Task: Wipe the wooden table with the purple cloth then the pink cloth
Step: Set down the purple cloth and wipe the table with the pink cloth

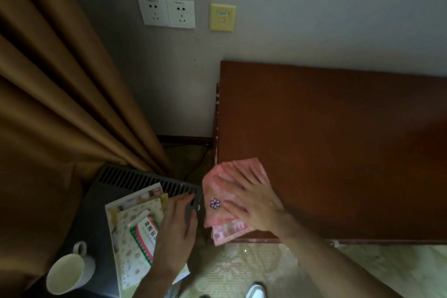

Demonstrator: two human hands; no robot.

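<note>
The pink cloth [219, 191], marked with a small purple flower, lies on the near left corner of the reddish wooden table [338, 143] and hangs a little over its left and front edges. My right hand [251, 197] lies flat on the cloth with its fingers spread. My left hand [177, 227] rests on the edge of a dark slotted unit [135, 180] left of the table, fingers loosely bent, nothing in it. No purple cloth is in view.
On the dark unit lie a patterned booklet with a medicine box [142, 232] and a white mug [69, 271]. A brown curtain [55, 94] hangs at the left. Wall sockets [167, 12] sit above. A white shoe [256, 291] shows on the floor.
</note>
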